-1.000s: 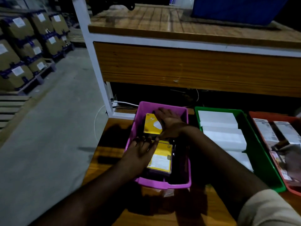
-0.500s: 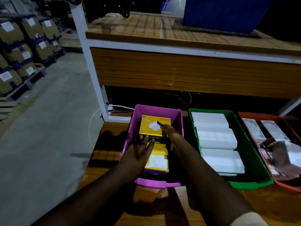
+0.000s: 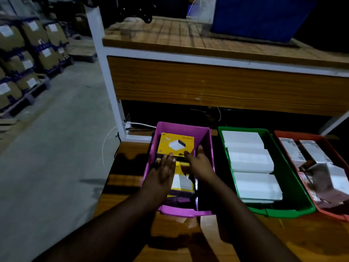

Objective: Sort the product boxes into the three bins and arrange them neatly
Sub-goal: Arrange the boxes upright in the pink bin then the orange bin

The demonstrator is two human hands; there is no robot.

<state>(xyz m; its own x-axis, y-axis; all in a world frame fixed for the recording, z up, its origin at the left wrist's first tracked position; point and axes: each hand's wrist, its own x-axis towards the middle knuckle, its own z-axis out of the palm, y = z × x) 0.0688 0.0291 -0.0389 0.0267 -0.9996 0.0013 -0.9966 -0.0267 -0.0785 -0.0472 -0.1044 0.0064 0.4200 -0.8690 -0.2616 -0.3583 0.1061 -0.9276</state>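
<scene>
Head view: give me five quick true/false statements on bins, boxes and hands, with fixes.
1. Both hands are inside the purple bin. True: left hand and right hand lie flat on the yellow boxes.
2. The green bin holds yellow boxes. False: it holds white boxes in a row.
3. The red bin is left of the purple bin. False: it is farthest right.
4. The green bin sits between the other two. True.
5. The right hand lifts a box clear of its bin. False: no box is raised.

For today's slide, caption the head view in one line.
Both hands, left and right, straighten yellow boxes in the pink bin.
</scene>
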